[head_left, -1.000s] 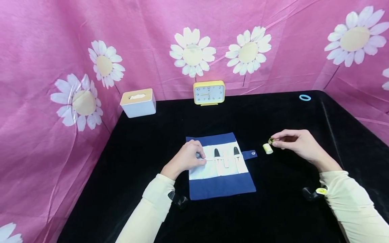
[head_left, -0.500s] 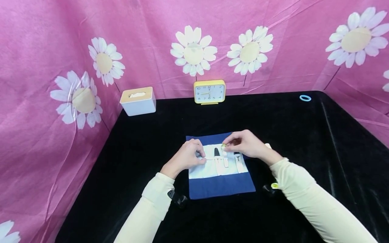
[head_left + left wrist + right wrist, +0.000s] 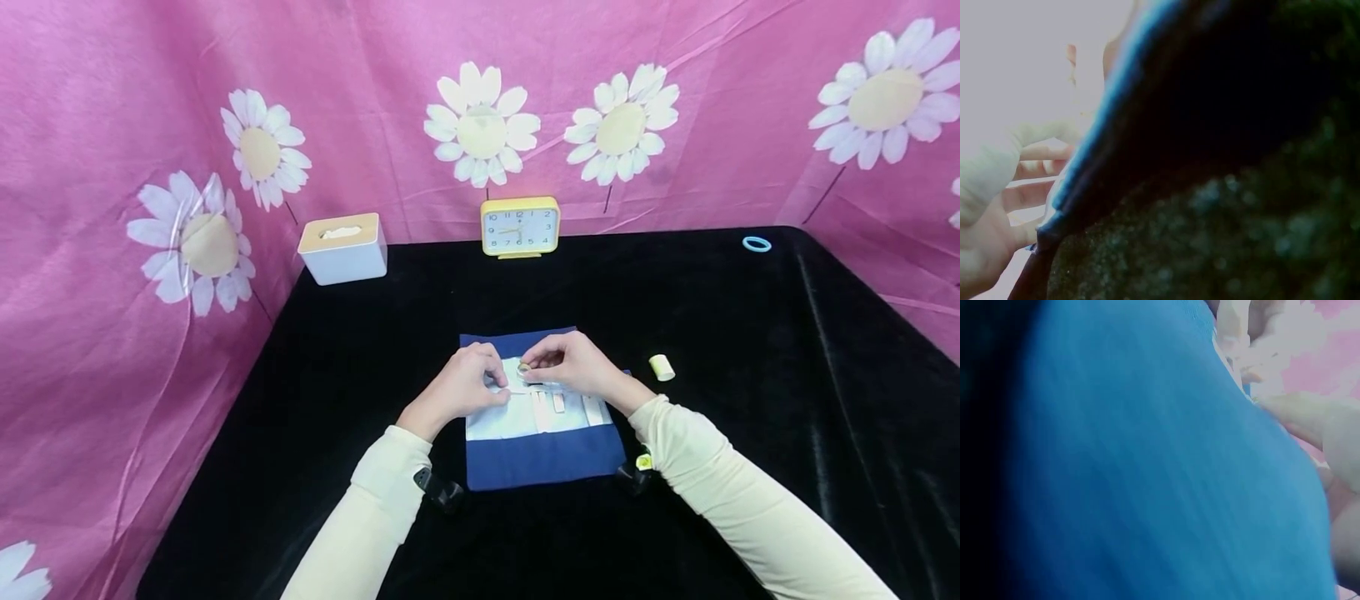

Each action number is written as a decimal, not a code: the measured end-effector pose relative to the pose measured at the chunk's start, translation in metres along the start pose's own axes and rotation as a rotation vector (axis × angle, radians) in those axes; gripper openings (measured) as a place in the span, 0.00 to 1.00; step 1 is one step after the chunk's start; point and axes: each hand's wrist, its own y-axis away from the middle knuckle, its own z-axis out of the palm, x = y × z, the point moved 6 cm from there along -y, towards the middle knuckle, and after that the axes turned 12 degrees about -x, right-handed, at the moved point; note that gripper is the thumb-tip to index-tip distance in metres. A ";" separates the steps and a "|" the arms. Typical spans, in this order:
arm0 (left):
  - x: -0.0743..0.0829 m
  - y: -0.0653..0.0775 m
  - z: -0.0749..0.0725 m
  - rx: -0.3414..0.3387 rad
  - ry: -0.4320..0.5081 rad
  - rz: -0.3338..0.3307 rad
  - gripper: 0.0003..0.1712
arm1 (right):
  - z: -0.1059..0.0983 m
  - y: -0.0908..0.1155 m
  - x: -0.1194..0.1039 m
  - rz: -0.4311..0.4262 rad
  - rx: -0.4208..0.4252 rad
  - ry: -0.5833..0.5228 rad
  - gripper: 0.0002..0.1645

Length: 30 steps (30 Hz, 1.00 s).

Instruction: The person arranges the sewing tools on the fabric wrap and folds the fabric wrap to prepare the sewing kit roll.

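A blue fabric tool roll with white pockets lies spread out. My left hand pinches the upper pocket edge at the left between thumb and fingers. Right beside it, my right hand holds a small round yellowish thing with a shiny rim in its fingertips, over the left pocket; its exact kind is unclear. The right hand covers the dark tops of the slim tools in the other pockets. In the right wrist view, blue cloth fills most of the picture. Part of the left hand shows in the left wrist view.
A short pale-yellow cylinder lies right of the roll on the black cloth. Farther back stand a tissue box and a yellow clock. A light-blue ring lies at the back right.
My right hand has carried the small round thing leftward, from beside the pale-yellow cylinder to the left pocket. The left hand has stayed at the pocket edge.
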 end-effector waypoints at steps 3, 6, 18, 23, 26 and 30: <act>0.000 0.001 0.000 0.001 0.009 0.000 0.03 | 0.004 -0.001 -0.002 -0.018 0.005 0.012 0.10; 0.000 0.002 -0.001 0.005 0.016 0.000 0.03 | 0.006 -0.001 -0.003 -0.031 0.002 0.020 0.10; 0.002 0.002 -0.002 0.014 0.042 0.009 0.03 | 0.007 0.002 -0.004 -0.003 -0.010 0.074 0.11; 0.000 0.002 -0.002 0.023 0.036 0.019 0.03 | 0.008 0.001 -0.003 0.009 -0.002 0.084 0.10; -0.001 0.001 -0.001 0.025 0.040 0.026 0.03 | 0.008 0.002 -0.002 0.001 0.001 0.094 0.09; -0.003 0.001 0.000 0.026 0.048 0.033 0.04 | 0.009 0.003 -0.003 -0.022 -0.004 0.097 0.09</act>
